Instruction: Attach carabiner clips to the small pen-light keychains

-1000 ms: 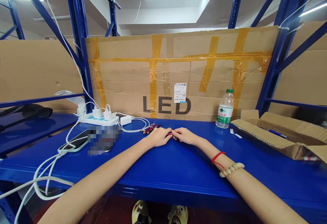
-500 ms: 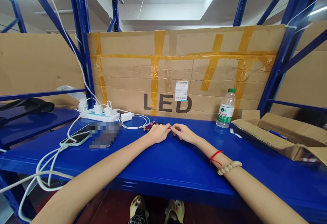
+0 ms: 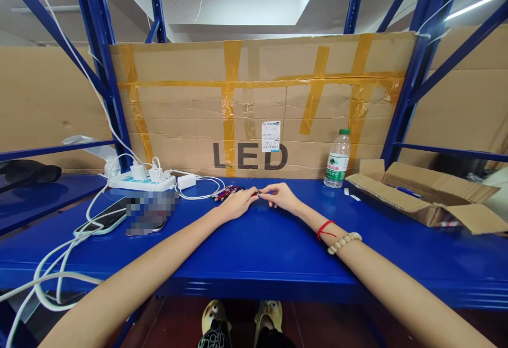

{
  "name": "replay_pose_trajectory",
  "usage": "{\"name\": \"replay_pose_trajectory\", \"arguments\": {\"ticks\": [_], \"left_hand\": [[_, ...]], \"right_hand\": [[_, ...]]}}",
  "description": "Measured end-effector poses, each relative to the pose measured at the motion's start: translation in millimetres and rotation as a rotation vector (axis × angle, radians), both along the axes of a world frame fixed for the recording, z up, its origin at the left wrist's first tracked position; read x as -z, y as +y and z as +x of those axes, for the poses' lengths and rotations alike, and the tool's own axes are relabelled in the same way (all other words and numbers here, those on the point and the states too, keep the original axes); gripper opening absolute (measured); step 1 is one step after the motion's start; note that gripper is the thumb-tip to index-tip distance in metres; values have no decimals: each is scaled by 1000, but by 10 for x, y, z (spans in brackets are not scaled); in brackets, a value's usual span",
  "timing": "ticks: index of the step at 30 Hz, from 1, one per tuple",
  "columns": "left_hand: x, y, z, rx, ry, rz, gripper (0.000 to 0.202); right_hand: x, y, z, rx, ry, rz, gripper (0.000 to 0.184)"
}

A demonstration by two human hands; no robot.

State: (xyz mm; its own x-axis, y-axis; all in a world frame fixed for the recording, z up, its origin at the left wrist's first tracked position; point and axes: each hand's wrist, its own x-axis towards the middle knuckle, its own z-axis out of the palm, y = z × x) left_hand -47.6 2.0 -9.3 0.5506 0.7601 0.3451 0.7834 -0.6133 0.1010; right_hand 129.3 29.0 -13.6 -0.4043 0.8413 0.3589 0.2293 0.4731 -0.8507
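Note:
Both of my hands meet near the back of the blue shelf surface (image 3: 278, 253). My left hand (image 3: 237, 203) and my right hand (image 3: 281, 197) pinch the two ends of a small red pen-like item (image 3: 257, 193) held between the fingertips, just above the surface. Left of my left hand lies a small pile of similar red and dark pen-like items (image 3: 226, 193). My right wrist wears a red string and a bead bracelet (image 3: 343, 242).
A white power strip (image 3: 138, 180) with chargers and white cables (image 3: 59, 263) lies at the left, beside two phones (image 3: 103, 221). A water bottle (image 3: 337, 158) stands by the taped cardboard wall (image 3: 262, 104). An open cardboard box (image 3: 428, 194) sits at the right.
My head has shifted, so the scene sits lower and to the left in view. My hands stay together on the small item, with the fingertips drawn slightly apart along it.

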Motion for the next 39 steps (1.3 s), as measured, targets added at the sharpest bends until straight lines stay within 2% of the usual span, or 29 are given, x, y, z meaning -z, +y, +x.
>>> {"name": "replay_pose_trajectory", "arguments": {"ticks": [4,9,16,27,34,39], "left_hand": [[22,37,-4,54,-61,-39,26],[17,34,3,100,-111,30,25],[18,1,5,46,-46,112,26],[6,-40,22,-33,47,260,25],[-15,-50,42,-66,53,284,25],[-26,-37,60,-79,25,247,27]], "right_hand": [[-16,-15,14,-16,20,26,40],[-63,-39,10,-52,48,74,36],[-114,-116,3,-34,39,86,38],[-56,-105,9,40,-49,43,36],[-71,-113,-8,103,-63,-2,36],[-69,-97,-2,82,-9,-74,41]]}}
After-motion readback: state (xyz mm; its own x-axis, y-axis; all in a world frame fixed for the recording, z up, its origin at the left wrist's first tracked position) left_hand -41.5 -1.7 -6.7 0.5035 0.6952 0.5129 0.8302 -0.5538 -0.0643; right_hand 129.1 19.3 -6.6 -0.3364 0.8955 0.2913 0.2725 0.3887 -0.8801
